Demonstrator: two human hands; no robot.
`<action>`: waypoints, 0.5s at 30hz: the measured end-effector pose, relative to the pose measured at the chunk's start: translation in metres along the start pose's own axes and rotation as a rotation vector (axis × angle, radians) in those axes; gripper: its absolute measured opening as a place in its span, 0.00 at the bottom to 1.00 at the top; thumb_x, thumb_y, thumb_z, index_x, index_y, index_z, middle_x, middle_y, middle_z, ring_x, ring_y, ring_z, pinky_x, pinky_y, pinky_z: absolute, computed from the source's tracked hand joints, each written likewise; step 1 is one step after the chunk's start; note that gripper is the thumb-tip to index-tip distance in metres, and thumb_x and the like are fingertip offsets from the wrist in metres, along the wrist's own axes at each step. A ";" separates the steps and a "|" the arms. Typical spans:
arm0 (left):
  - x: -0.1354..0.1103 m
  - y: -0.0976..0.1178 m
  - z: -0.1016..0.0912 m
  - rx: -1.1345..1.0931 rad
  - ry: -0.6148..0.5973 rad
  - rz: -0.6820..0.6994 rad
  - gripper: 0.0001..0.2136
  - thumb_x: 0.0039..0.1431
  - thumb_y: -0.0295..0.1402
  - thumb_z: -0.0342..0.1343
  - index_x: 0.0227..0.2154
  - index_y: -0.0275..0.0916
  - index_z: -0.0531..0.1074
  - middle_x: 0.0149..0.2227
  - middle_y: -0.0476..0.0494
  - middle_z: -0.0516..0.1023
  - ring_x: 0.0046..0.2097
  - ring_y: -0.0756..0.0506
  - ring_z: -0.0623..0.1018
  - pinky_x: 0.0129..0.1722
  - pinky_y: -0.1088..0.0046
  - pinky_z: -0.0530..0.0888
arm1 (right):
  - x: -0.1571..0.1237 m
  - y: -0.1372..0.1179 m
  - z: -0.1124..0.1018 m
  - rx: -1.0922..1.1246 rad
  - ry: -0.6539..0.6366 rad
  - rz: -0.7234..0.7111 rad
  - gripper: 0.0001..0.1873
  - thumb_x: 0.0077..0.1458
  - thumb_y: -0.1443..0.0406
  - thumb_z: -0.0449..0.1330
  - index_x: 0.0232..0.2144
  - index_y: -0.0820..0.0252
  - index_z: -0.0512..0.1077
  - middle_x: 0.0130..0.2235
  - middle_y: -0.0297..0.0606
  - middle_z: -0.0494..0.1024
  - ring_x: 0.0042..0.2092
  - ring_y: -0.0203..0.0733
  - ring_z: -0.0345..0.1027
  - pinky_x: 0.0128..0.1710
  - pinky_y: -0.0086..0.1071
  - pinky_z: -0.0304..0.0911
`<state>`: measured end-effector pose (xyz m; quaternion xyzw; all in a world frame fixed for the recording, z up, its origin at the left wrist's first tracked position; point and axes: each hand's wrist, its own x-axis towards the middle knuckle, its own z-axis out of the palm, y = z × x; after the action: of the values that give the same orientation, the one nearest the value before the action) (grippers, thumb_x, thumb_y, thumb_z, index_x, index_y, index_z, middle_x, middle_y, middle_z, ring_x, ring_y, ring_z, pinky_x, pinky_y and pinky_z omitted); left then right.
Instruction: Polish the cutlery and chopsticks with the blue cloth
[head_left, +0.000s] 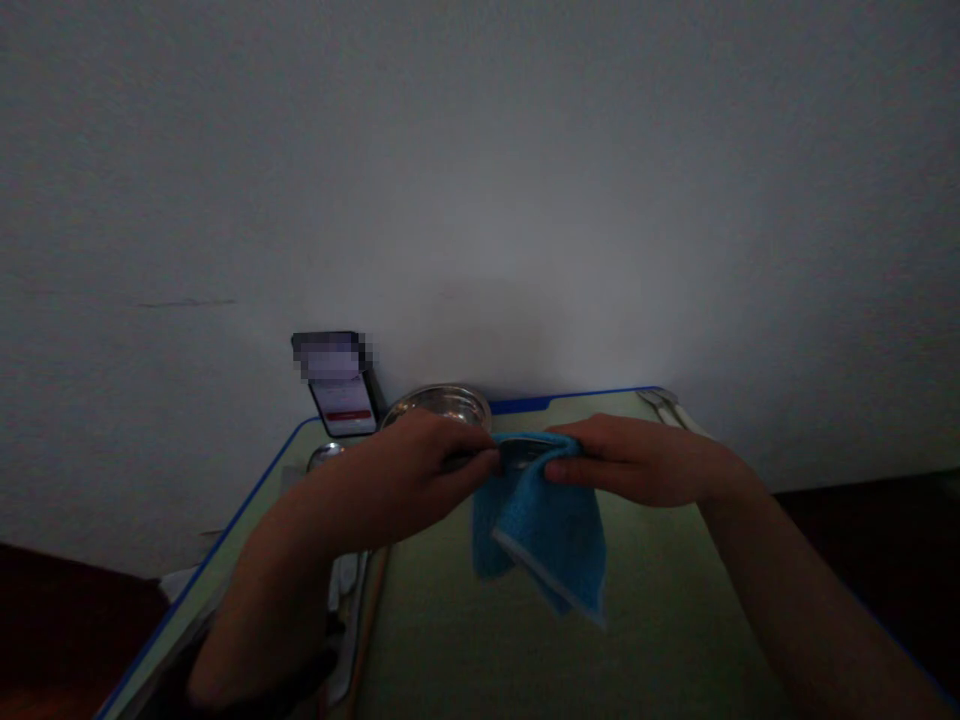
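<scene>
Both my hands meet above a pale green table [660, 610]. My left hand [420, 460] is closed round the handle of a metal spoon [517, 452], whose bowl pokes toward the right. My right hand [637, 460] pinches a blue cloth [544, 525] over the spoon's bowl. The cloth hangs down below the hands, clear of the table top. The scene is dim.
A metal bowl [442, 403] stands at the table's back edge, with a phone [343, 400] propped against the wall to its left. More cutlery [667, 405] lies at the back right corner. A small shiny metal piece [326, 455] and pale items [349, 600] lie under my left arm.
</scene>
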<state>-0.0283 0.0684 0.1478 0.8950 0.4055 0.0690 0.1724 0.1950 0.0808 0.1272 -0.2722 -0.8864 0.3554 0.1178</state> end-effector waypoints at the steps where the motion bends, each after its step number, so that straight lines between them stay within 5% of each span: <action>1: -0.001 0.000 -0.001 -0.004 0.015 0.000 0.15 0.61 0.37 0.42 0.31 0.38 0.73 0.24 0.51 0.72 0.25 0.52 0.70 0.25 0.78 0.62 | -0.001 0.001 -0.001 0.034 0.010 -0.002 0.13 0.58 0.58 0.47 0.31 0.60 0.65 0.26 0.30 0.64 0.29 0.31 0.58 0.28 0.25 0.56; 6: -0.002 0.002 -0.004 -0.028 0.069 0.025 0.15 0.62 0.36 0.41 0.35 0.37 0.72 0.27 0.49 0.74 0.26 0.52 0.70 0.27 0.77 0.64 | -0.004 0.002 -0.002 0.109 0.117 0.037 0.15 0.58 0.56 0.46 0.34 0.60 0.65 0.29 0.31 0.66 0.30 0.32 0.59 0.29 0.26 0.58; 15: 0.004 0.008 -0.002 0.119 0.153 -0.026 0.15 0.61 0.36 0.40 0.34 0.37 0.71 0.28 0.47 0.75 0.28 0.50 0.71 0.27 0.76 0.63 | 0.005 -0.002 0.008 -0.170 0.425 0.119 0.12 0.56 0.56 0.50 0.31 0.60 0.63 0.27 0.31 0.67 0.28 0.32 0.59 0.28 0.27 0.53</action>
<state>-0.0204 0.0671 0.1525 0.8904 0.4326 0.1108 0.0885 0.1864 0.0781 0.1234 -0.4017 -0.8509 0.2205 0.2571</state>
